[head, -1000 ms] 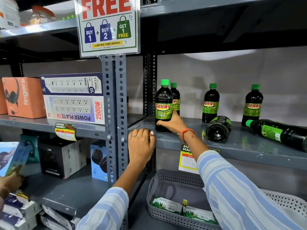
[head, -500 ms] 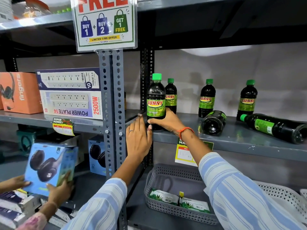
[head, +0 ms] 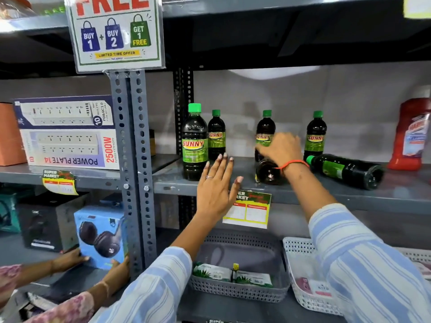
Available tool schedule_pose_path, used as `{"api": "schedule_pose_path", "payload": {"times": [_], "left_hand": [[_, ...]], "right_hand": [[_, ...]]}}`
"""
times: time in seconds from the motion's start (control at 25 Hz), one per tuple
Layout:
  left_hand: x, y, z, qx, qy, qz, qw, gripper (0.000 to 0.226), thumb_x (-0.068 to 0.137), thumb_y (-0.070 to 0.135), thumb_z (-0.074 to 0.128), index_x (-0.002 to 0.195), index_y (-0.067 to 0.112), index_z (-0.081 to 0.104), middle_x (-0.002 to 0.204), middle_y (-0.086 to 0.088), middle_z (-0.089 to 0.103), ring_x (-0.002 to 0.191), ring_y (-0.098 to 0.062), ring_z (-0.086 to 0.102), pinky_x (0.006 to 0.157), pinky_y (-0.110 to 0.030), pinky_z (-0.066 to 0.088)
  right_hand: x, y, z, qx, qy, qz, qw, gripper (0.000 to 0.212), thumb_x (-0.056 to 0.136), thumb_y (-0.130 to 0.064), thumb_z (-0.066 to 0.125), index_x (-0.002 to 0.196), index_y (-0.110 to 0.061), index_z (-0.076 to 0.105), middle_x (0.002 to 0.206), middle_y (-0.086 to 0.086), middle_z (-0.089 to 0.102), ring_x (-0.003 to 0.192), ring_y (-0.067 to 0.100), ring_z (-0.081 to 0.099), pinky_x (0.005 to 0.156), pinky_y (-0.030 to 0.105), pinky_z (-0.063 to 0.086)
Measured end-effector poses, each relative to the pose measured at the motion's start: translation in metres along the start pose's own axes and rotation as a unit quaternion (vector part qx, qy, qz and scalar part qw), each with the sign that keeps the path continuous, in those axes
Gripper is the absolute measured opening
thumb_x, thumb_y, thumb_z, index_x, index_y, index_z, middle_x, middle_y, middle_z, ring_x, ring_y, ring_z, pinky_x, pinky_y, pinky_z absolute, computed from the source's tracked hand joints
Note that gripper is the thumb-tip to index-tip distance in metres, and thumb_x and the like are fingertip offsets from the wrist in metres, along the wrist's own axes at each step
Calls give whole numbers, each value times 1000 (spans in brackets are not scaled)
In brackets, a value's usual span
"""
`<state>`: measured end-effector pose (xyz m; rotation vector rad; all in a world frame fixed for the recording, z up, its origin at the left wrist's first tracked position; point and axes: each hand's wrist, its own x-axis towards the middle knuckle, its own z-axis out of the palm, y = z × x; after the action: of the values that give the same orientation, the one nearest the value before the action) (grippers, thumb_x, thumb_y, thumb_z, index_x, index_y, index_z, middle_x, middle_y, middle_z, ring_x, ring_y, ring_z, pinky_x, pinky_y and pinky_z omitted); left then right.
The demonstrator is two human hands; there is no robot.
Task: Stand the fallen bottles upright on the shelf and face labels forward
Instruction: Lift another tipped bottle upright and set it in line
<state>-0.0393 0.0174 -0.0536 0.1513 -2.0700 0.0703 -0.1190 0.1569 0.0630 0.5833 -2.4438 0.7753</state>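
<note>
Dark Sunny bottles with green caps stand on the grey shelf (head: pixel 396 194). One upright bottle (head: pixel 194 145) is at the front left, label forward; a second (head: pixel 216 136) stands just behind it, a third (head: pixel 265 127) behind my right hand and a fourth (head: pixel 316 136) further right. A fallen bottle (head: pixel 268 174) lies with its base toward me. My right hand (head: pixel 281 150) is laid over its far part, blurred, so the grip is unclear. Another fallen bottle (head: pixel 345 170) lies sideways, cap to the left. My left hand (head: pixel 217 190) hovers open before the shelf edge, holding nothing.
A red bottle (head: pixel 412 136) stands at the far right. Power-strip boxes (head: pixel 67 134) fill the left bay behind the perforated post (head: pixel 133 159). Below are a grey basket (head: pixel 240 287) and a white basket (head: pixel 303 276). Another person's hands hold a blue headphone box (head: pixel 100 236).
My right hand left the front-left bottle and moved right onto the fallen bottle. My left hand came off the shelf edge and shifted right, fingers spread.
</note>
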Motion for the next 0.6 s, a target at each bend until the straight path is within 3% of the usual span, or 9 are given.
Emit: {"api": "schedule_pose_path", "payload": {"times": [0.08,0.12,0.16,0.2,0.28,0.32,0.4,0.48,0.6], "left_hand": [[1,6,0,-10,-10,-8,1000,82,93,59,3,109,9,66,110,-14,70,106,-29,62,88,-38,46],[3,10,-2,-13,-9,-21,1000,81,92,62,6,84,9,67,83,-11,72,82,-30,66,66,-34,46],[5,15,-5,-17,-11,-35,999,75,90,63,10,66,10,58,63,-8,63,64,-30,62,51,-30,36],[7,21,-8,-14,-19,-46,999,69,87,64,13,58,12,48,54,-4,54,55,-28,57,48,-29,27],[11,33,-10,3,-47,-44,998,63,83,65,14,56,15,40,54,-2,51,52,-25,49,48,-29,22],[12,39,-9,10,-52,-38,998,62,82,65,15,56,15,41,56,-3,54,53,-25,49,48,-29,23],[13,46,-5,12,-42,-29,999,59,83,63,21,57,16,44,58,-5,60,55,-26,55,49,-28,25],[12,46,0,11,-27,-24,999,57,85,60,27,58,15,48,58,-6,61,56,-27,59,48,-27,27],[10,44,5,22,-19,-19,999,57,87,57,28,61,13,54,60,-7,62,56,-28,60,49,-29,30]], "right_hand": [[0,18,-12,4,-100,57,993,50,79,-54,63,89,-5,64,117,23,64,98,37,62,84,38,49],[-2,25,-17,60,-149,81,984,47,75,-57,66,78,-10,59,114,20,64,84,30,64,78,36,53],[-5,29,-19,135,-200,98,965,52,64,-59,73,70,-12,51,111,17,60,70,19,64,70,31,56],[-9,28,-18,229,-199,110,946,63,50,-58,81,66,-11,43,110,16,52,56,6,62,60,19,55],[-8,35,-6,398,-155,161,890,64,33,-31,86,63,-6,35,97,19,40,35,-3,53,42,11,44],[-5,42,-1,382,-165,163,895,56,38,-26,79,66,0,39,87,20,44,37,-1,55,37,10,40],[3,38,8,323,-205,163,909,44,64,-38,70,86,-3,56,85,16,59,62,17,64,42,18,49],[9,35,26,297,-133,138,936,56,71,-53,63,107,-10,60,102,13,69,91,30,66,67,30,56],[6,42,43,274,-26,53,960,75,73,-50,67,133,-12,41,125,14,62,114,34,59,97,43,48]]}}
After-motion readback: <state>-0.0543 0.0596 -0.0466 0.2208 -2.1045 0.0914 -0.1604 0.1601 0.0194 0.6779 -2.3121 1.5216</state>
